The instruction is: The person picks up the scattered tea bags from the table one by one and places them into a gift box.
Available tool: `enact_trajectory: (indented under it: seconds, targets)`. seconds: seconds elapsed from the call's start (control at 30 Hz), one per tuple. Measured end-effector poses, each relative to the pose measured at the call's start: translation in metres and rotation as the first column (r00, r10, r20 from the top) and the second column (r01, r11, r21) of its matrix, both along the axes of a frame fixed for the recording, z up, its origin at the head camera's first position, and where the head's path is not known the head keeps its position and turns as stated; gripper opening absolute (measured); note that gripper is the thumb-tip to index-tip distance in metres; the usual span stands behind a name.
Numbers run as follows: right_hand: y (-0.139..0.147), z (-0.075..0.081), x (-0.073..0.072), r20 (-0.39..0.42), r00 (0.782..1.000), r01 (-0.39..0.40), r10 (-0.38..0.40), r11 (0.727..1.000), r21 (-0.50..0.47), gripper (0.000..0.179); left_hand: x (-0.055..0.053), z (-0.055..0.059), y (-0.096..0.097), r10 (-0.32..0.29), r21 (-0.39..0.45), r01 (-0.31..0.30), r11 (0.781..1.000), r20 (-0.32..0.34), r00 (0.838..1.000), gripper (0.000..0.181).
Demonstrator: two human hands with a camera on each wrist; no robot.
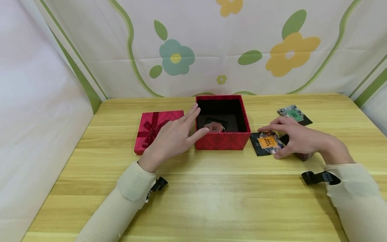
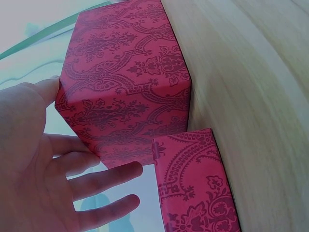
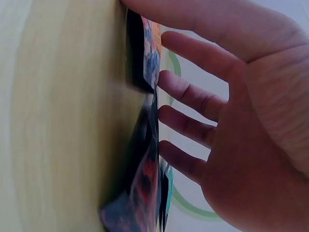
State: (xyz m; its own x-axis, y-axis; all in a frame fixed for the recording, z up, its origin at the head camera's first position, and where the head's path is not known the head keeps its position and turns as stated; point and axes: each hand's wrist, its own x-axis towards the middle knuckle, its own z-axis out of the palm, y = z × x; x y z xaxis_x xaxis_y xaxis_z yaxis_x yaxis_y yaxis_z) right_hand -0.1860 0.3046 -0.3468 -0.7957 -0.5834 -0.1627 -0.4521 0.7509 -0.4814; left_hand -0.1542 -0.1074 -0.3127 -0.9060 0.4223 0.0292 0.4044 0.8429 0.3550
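Observation:
My left hand (image 1: 176, 136) lies at the left side of an open red box (image 1: 222, 143), fingers straight and spread. In the left wrist view its thumb touches the box's patterned edge. Inside the box is a flat packet with a brown label (image 1: 215, 127). My right hand (image 1: 297, 137) arches over a flat black packet with an orange label (image 1: 267, 142), thumb at its near edge and index finger by its far edge. Its other fingertips come down at the packets in the right wrist view. Another dark packet (image 1: 304, 157) lies partly hidden beneath this hand.
The red lid (image 1: 146, 120) with a dark red ribbon bow lies left of the box, partly behind my left hand. A packet with a green label (image 1: 294, 115) lies beyond my right hand. A flowered white cloth (image 1: 211, 43) hangs at the table's (image 1: 211, 201) back edge.

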Motion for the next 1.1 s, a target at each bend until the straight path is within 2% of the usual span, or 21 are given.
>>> enact_trajectory:
  seconds: [0.17, 0.57, 0.83, 1.1]
  targets:
    - [-0.003, 0.001, -0.002, -0.011, 1.000, -0.016, 0.016, 1.000, 0.012, 0.076, 0.000, 0.000, 0.000, 0.003, -0.005, -0.003, 1.000, 0.000, 1.000, 0.083]
    - [-0.005, -0.004, -0.003, -0.060, 0.998, -0.016, 0.017, 1.000, 0.012, 0.070, -0.001, -0.001, 0.000, -0.004, 0.002, 0.004, 1.000, -0.002, 1.000, 0.083]
    - [-0.016, -0.003, -0.007, -0.113, 0.992, 0.057, -0.049, 0.996, 0.071, 0.072, -0.001, 0.000, 0.000, -0.001, -0.002, 0.001, 1.000, 0.008, 1.000, 0.083]
    - [-0.023, -0.001, -0.015, -0.107, 0.987, 0.130, -0.119, 0.986, 0.104, 0.075, -0.001, 0.000, 0.000, -0.001, 0.002, 0.001, 1.000, 0.017, 1.000, 0.083]
